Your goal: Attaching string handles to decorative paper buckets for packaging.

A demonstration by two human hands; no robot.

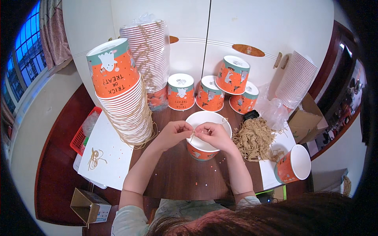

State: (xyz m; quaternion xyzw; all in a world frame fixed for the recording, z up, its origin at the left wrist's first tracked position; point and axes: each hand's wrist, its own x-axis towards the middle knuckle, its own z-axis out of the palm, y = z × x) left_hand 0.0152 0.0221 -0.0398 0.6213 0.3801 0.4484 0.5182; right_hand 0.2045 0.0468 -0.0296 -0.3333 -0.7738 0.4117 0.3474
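Observation:
An orange paper bucket (201, 153) stands upright before me on the brown table, its white inside facing up. Over its opening, my left hand (175, 133) and my right hand (215, 135) meet with thumbs and forefingers pinched together. Between the fingertips shows a bit of thin tan cord (192, 136); most of it is hidden by the fingers. Another short cord end (225, 119) sticks up at the bucket's right rim. To the right of my right hand lies a tangled heap of tan cords (254, 139).
A tall upside-down bucket stack (124, 110) hung with cords stands left, before a plastic-wrapped stack (143, 51). Several upturned buckets (181, 92) line the back. At right are another stack (297, 78), a cardboard box (309, 120) and a tilted bucket (286, 169). Loose cords (95, 158) lie left.

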